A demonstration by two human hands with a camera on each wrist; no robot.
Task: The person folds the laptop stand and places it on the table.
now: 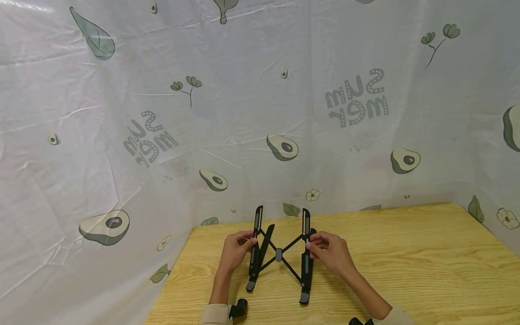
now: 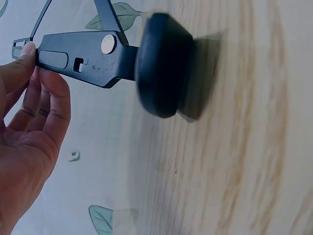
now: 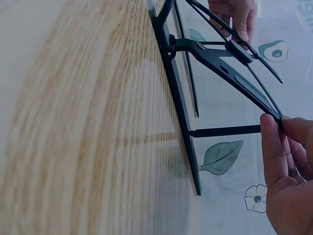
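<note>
A black folding laptop stand (image 1: 278, 254) stands unfolded on the wooden table, its crossed struts meeting at a grey hub between two side rails. My left hand (image 1: 234, 253) pinches the left upper rail partway along, between thumb and fingers. On the other side, my right hand (image 1: 335, 255) pinches the right upper rail at about the same height. The left wrist view shows the stand's side arm (image 2: 83, 54) with a round silver rivet and a thick dark front foot. From the right wrist view, the upper rails slope up from the base bars, with a support leg propping one.
The wood-grain table (image 1: 406, 262) extends to the right and toward me. A pale plastic sheet (image 1: 243, 113) printed with avocados, leaves and lettering hangs behind and to the left. Black wrist camera mounts (image 1: 239, 308) sit by the beige sleeves.
</note>
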